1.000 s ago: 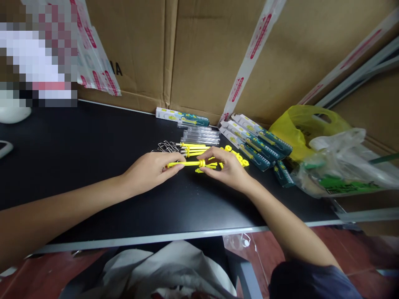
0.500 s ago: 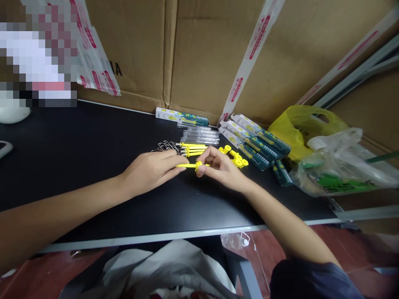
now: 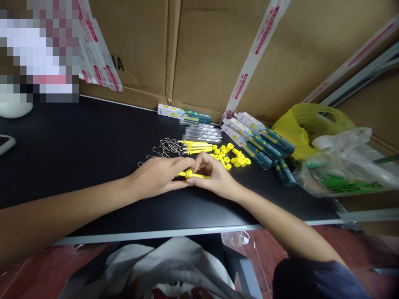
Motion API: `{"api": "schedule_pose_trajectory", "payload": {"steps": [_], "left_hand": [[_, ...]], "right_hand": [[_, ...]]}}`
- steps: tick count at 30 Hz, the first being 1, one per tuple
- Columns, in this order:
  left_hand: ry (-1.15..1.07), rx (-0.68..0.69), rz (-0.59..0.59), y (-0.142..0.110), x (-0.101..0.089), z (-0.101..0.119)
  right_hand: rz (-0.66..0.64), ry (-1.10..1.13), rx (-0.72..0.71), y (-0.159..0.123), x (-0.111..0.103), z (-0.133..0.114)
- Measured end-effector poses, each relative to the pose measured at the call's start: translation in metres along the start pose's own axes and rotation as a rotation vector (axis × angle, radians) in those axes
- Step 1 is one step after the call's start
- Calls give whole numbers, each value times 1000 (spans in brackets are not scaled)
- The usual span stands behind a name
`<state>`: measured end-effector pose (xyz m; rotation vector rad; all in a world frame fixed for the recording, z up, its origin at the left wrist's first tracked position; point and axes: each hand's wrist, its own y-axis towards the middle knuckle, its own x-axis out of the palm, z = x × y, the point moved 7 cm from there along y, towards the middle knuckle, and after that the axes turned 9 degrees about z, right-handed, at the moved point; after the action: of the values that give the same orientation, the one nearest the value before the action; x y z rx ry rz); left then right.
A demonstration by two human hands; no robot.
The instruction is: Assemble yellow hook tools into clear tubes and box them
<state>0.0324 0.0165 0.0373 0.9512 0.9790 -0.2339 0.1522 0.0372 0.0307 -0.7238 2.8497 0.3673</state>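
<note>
Between my hands is a thin yellow plastic rod (image 3: 199, 176) with a round collar near its middle. My left hand (image 3: 158, 172) is closed around its left end, which the fingers partly hide. My right hand (image 3: 216, 176) pinches the rod by the collar with thumb and fingertips. Just beyond them lie several yellow rods (image 3: 199, 147) tipped with bent metal wire hooks (image 3: 168, 146). Small yellow plastic pieces (image 3: 239, 158) are scattered to the right of these. Clear plastic tubes (image 3: 202, 133) lie side by side behind the rods.
Printed slim boxes (image 3: 249, 141) are stacked at the right, and another slim box (image 3: 183, 113) lies against the large cardboard carton (image 3: 205, 54). Yellow and white plastic bags (image 3: 299, 133) fill the table's right end. A white rounded object (image 3: 15, 109) stands at the far left.
The rod has shifted left and slightly nearer to me, and my hands have come together. More of the rod now shows to the right of its collar. The loose yellow pieces are less covered.
</note>
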Motion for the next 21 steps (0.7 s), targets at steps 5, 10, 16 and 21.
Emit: {"api": "schedule_pose_trajectory", "payload": {"steps": [5, 10, 16, 21], "left_hand": [[4, 22, 34, 2, -7, -1], [-15, -66, 87, 6, -17, -9], [16, -99, 36, 5, -16, -16], [139, 29, 81, 6, -17, -6]], "right_hand": [[12, -53, -37, 2, -9, -9], [68, -139, -71, 6, -24, -13], [103, -231, -63, 6, -28, -4], [120, -329, -138, 3, -20, -6]]}}
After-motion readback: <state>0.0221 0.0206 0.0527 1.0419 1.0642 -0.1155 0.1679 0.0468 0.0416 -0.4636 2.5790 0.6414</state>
